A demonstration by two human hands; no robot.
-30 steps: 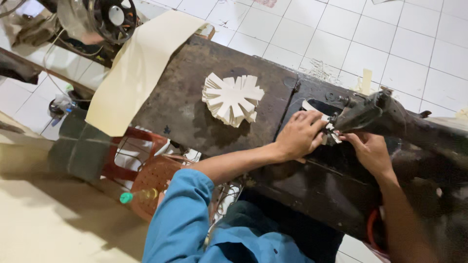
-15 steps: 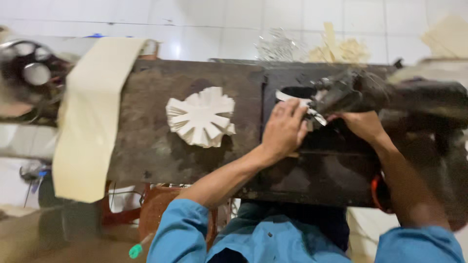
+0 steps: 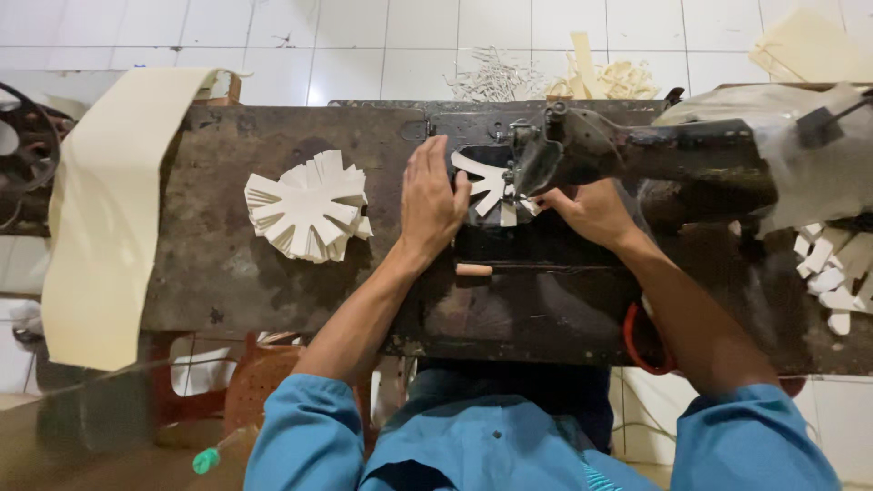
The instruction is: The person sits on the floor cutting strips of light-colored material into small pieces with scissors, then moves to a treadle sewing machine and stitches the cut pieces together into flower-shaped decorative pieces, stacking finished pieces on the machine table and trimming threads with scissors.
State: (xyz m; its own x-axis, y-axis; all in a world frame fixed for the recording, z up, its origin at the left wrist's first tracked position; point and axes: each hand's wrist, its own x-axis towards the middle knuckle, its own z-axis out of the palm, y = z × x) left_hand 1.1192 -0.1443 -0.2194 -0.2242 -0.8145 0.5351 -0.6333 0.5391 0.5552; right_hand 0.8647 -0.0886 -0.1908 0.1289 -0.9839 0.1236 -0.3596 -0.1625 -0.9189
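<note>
Here, the left hand (image 3: 431,202) lies flat, palm down, with its fingers straight and close together, on the dark, worn metal counter (image 3: 227,273); its fingertips press the left edge of a cream, many-armed cut-out piece of stiff material (image 3: 486,186) that sits under the head of the dark sewing machine (image 3: 591,150). The right hand (image 3: 589,209) is just to the right of that piece, fingers curled in and pinching its right edge beside the needle area, so both hands hold the same piece between them. How far the right fingers close cannot be told exactly, since the machine head hides the tips.

Well to the left of the left hand, a fanned stack of similar cream cut-out pieces (image 3: 309,205) rests on the counter, apart from the hand. Farther left, a long cream strip of sheet material (image 3: 105,209) hangs over the counter's end. Just below the left hand's wrist lies a small pale wooden peg (image 3: 474,269). To the right of the right forearm, a heap of small cream offcuts (image 3: 832,273) lies at the counter's far side. Beyond the hands, on the white tiled floor (image 3: 364,36), lies a scatter of pale trimmings (image 3: 555,80). Blue sleeves (image 3: 309,436) cover both upper arms.
</note>
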